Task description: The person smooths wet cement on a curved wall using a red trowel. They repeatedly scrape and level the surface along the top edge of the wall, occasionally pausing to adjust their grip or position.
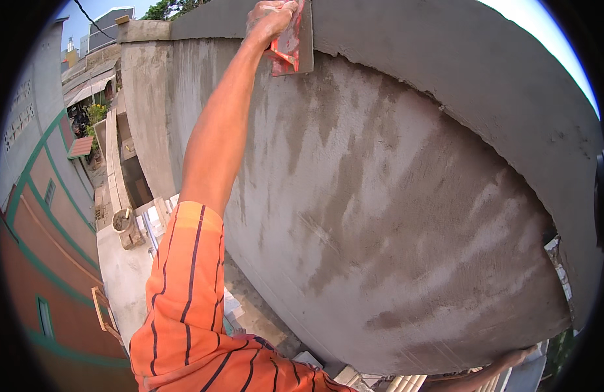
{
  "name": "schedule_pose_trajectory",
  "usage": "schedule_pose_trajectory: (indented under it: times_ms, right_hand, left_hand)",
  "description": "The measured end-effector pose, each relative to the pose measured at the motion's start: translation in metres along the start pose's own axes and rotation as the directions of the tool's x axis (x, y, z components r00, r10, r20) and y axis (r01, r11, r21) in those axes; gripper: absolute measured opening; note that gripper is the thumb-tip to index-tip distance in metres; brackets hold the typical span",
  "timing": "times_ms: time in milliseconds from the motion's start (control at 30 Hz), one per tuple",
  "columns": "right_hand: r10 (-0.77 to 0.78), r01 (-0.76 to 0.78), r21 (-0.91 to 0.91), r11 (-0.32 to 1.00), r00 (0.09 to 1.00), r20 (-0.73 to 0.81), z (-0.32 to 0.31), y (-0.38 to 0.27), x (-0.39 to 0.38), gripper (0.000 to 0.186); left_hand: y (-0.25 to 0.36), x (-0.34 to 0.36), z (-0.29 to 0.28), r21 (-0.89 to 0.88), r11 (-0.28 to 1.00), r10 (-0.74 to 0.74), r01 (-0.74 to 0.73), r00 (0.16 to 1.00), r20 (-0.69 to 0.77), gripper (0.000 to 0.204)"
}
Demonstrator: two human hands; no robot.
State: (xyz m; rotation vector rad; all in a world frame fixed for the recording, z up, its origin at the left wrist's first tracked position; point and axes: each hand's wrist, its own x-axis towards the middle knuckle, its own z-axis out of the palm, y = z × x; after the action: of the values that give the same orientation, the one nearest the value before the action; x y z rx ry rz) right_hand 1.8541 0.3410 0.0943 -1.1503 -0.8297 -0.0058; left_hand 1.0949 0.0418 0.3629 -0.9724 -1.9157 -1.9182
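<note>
My left hand [272, 19] is raised at the top centre, closed on a plastering float [290, 52] with a grey blade and red, mortar-smeared handle. The float lies against the smooth dark-grey band of plaster [446, 59] along the top of the wall, over its ragged lower edge. Below that band spreads the paler, rough wall face [341, 196] with damp patches. My right hand [519, 357] is low at the right, by the wall's bottom edge, small and partly obscured; its fingers are unclear. My orange striped sleeve hides part of what is below.
A mortar-stained bucket [124, 225] sits on a ledge at the left, beside long planks [112, 157]. A wooden frame [104, 313] stands lower left. A pink and green building [53, 261] borders that side. Light wooden slats [406, 384] show along the bottom.
</note>
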Motion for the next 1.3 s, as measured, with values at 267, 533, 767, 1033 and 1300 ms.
schedule_pose_trajectory:
  times_ms: [267,533,767,1033,1300]
  right_hand:
    - [-0.026,0.026,-0.018,1.0,0.999,-0.018,-0.008,-0.013,-0.001,0.054]
    - [-0.03,0.03,0.009,1.0,0.999,-0.045,0.0,-0.01,-0.011,0.054]
    - [-0.058,0.058,0.009,0.998,0.998,-0.039,0.001,-0.02,-0.014,0.055]
    - [-0.078,0.079,0.018,0.997,0.997,-0.029,0.011,-0.022,-0.032,0.055]
    - [-0.192,0.134,0.224,0.965,0.946,0.262,-0.115,-0.118,-0.265,0.056]
  left_hand:
    - [-0.062,-0.112,0.074,0.111,0.931,0.354,-0.348,0.934,-0.043,0.057]
    - [-0.017,-0.01,0.031,0.071,0.986,0.157,-0.151,0.983,-0.094,0.04]
    - [0.104,-0.283,0.117,-0.331,0.507,0.86,-0.796,0.493,0.132,0.043]
    - [-0.011,-0.444,0.117,-0.539,0.775,0.615,-0.33,0.59,0.523,0.066]
    - [-0.055,-0.494,0.107,-0.591,0.725,0.31,0.353,0.599,0.738,0.06]
